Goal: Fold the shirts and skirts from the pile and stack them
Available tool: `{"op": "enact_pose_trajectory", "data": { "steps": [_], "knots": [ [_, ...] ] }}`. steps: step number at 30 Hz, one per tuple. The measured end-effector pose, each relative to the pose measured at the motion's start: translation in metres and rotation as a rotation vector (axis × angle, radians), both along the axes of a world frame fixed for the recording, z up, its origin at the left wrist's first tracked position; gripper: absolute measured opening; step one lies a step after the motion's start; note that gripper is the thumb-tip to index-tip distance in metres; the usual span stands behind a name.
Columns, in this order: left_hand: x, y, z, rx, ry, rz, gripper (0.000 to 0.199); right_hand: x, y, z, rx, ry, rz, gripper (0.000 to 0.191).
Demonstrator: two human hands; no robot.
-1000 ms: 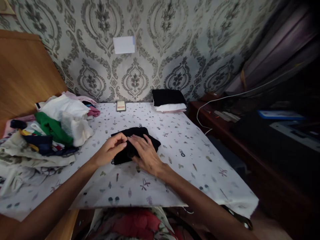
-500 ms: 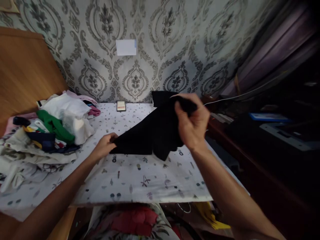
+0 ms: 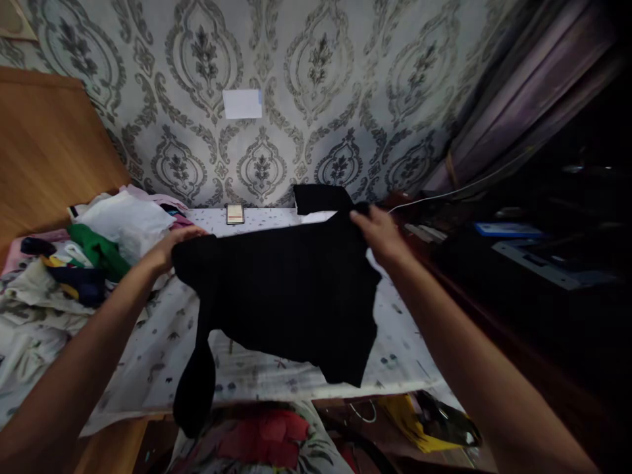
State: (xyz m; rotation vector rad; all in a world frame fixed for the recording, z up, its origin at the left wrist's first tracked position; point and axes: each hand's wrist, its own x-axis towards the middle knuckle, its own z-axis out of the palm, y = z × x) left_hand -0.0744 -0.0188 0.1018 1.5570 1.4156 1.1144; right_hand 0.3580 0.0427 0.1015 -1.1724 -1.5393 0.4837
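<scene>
A black garment (image 3: 291,289) hangs stretched between my two hands above the patterned white tabletop (image 3: 257,382). At its upper left end my left hand (image 3: 180,247) grips the cloth, with some fingers hidden behind it. My right hand (image 3: 378,230) pinches the upper right corner. One narrow part of the garment dangles at the left, past the table's front edge. Its exact kind I cannot tell. A folded black cloth (image 3: 322,199) lies behind it against the wall.
On the left is a heap of mixed clothes (image 3: 93,263) beside a wooden panel (image 3: 54,131). A small framed card (image 3: 235,214) lies near the wall. At right stands dark furniture with a blue-edged item (image 3: 511,230). A white cable (image 3: 444,195) runs above it.
The black garment has gone from bunched and slanting to spread wide between my hands. My left hand moved up and left; my right hand came down slightly.
</scene>
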Motion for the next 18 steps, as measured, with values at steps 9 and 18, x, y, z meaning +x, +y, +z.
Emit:
{"op": "enact_pose_trajectory", "data": {
  "steps": [9,18],
  "knots": [
    [0.013,-0.015,-0.064,0.009,0.53,0.004,0.045,-0.022,-0.049,-0.089,-0.073,-0.672,0.173,0.042],
    [0.053,-0.037,-0.082,-0.087,1.005,0.052,0.059,-0.033,-0.057,-0.102,-0.147,-0.895,0.268,0.053]
  ]
}}
